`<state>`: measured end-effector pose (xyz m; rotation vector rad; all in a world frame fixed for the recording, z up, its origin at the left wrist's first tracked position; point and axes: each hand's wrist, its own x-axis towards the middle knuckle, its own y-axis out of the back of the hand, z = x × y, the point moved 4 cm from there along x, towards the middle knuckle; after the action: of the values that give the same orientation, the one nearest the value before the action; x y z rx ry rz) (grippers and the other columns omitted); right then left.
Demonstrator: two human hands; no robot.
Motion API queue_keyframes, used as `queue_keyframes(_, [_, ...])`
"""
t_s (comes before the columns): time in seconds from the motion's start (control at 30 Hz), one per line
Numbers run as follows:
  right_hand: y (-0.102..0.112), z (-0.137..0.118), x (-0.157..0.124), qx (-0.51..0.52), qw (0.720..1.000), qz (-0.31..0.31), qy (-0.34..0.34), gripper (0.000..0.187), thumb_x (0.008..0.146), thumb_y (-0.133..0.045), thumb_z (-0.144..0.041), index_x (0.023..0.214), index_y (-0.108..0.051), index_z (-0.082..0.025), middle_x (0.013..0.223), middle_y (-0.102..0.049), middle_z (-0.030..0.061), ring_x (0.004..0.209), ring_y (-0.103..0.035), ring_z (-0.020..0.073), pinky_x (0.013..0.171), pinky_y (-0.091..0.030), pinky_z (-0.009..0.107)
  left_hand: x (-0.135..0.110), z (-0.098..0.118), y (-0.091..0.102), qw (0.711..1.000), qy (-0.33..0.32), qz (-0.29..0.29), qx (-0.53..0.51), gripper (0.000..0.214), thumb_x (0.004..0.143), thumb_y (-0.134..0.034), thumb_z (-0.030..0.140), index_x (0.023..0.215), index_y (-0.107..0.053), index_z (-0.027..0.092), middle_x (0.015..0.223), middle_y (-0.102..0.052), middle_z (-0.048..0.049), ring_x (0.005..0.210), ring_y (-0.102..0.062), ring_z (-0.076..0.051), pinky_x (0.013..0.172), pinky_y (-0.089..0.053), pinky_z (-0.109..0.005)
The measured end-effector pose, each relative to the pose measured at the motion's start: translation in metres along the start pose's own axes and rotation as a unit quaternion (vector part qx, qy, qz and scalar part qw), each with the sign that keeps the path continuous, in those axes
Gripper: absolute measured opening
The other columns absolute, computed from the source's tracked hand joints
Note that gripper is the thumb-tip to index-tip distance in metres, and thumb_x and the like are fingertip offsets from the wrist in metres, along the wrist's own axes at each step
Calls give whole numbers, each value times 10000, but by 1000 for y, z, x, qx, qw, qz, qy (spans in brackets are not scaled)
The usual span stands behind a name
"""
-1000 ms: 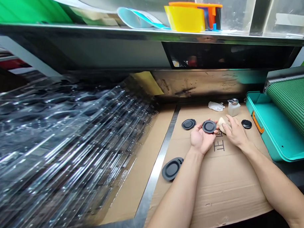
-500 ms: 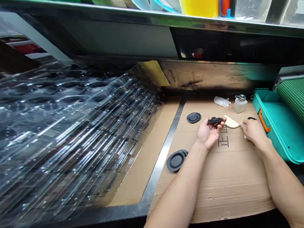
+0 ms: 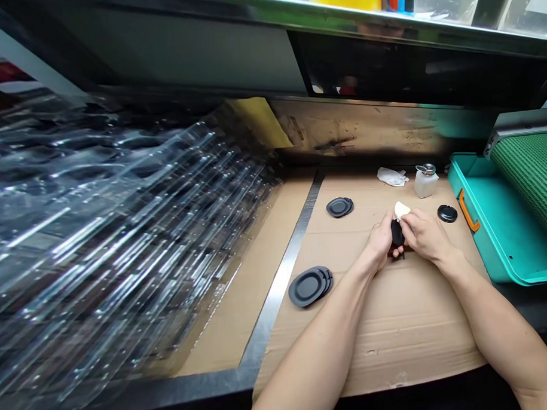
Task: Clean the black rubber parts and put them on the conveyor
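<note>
My left hand (image 3: 380,240) is closed round a small black plastic part (image 3: 397,232), held just above the cardboard. Against it, my right hand (image 3: 420,230) has its fingers pinched together, with a small whitish tip showing at them; what they hold is too small to name. Just beyond the fingers lies a cream-coloured pad (image 3: 401,209), partly hidden by the hands. A round black piece (image 3: 447,213) rests to the right of my right hand. On the left are two groups of overlapping dark oval parts, one farther back (image 3: 339,207) and one nearer (image 3: 308,287).
Clear plastic trays (image 3: 135,234) are stacked high on the left. A white dispenser bottle (image 3: 426,182) and a crumpled white tissue (image 3: 392,177) stand at the back. On the right sit a teal bin (image 3: 494,245) with an orange handle and a green conveyor belt (image 3: 530,166). A shelf runs overhead.
My right hand has moved left to meet the black part in my left hand, uncovering the round black piece. My left hand has turned the part and come slightly nearer. The view has shifted a little.
</note>
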<state>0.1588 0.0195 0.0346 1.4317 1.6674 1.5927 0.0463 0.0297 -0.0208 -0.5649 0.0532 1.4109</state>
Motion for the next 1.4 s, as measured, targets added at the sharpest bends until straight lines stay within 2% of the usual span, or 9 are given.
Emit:
queue_keyframes(0.1, [-1,-1,1,-40,999,-15,13,288,989,-430,-243,841,-672,-190,906,-642,81,848,-568,199,767,-427,296,1,-2,2,1000,-1,4,27,581,955,-442,601,614,-614,165,438,-594,-87,297,-488,-142,295,-298,-229])
queue_keyframes(0.27, [-2,-1,3,-45,999,-8,21,295,985,-420,-230,845,-674,-178,920,-660,99,870,-584,210,802,-441,310,4,-5,3,999,-18,21,37,563,927,-507,618,624,-637,161,415,-585,-104,283,-476,-154,317,-276,-245])
queue_keyframes(0.43, [-3,1,3,-71,997,-33,13,237,955,-477,-219,847,-683,-176,924,-690,92,848,-607,199,772,-452,294,-1,-2,0,996,-9,22,89,591,948,-433,606,596,-626,172,446,-603,-105,294,-455,-144,297,-259,-246])
queue_keyframes(0.53, [-3,0,2,-83,996,-16,19,225,956,-488,-216,852,-683,-173,936,-699,84,845,-614,190,754,-449,282,-5,1,-1,994,-6,33,106,589,931,-442,624,569,-594,185,414,-567,-76,286,-435,-142,282,-247,-244])
queue_keyframes(0.7, [-4,0,0,-80,997,-10,9,153,926,-540,-195,862,-677,-168,926,-706,81,822,-618,191,724,-440,285,-8,3,-4,993,-20,37,114,597,915,-455,647,569,-588,179,405,-548,-59,290,-445,-144,285,-266,-240])
queue_keyframes(0.87, [-3,0,1,-66,998,11,18,184,943,-512,-202,851,-668,-169,917,-698,84,822,-615,192,730,-426,284,-3,1,-2,993,-21,37,114,576,924,-452,630,581,-586,188,389,-523,-46,302,-464,-156,300,-292,-248])
queue_keyframes(1.07, [-1,7,-1,-22,999,-35,-3,139,912,-562,-202,828,-670,-171,896,-695,67,754,-602,168,677,-389,267,-3,4,-1,994,-23,26,108,537,953,-410,545,628,-602,163,446,-578,-70,309,-454,-140,294,-285,-235])
queue_keyframes(1.2, [5,12,-2,59,998,-21,3,185,906,-551,-184,759,-664,-183,808,-676,31,714,-582,140,674,-379,247,-6,9,-2,999,8,2,44,537,988,-327,492,690,-602,139,473,-590,-80,320,-460,-133,304,-294,-222])
queue_keyframes(1.4, [8,19,2,114,991,64,-13,202,932,-532,-235,790,-668,-188,757,-648,15,707,-565,141,671,-373,252,-4,17,3,991,110,-39,-63,574,1014,-169,415,842,-610,90,524,-620,-120,348,-486,-134,328,-341,-211])
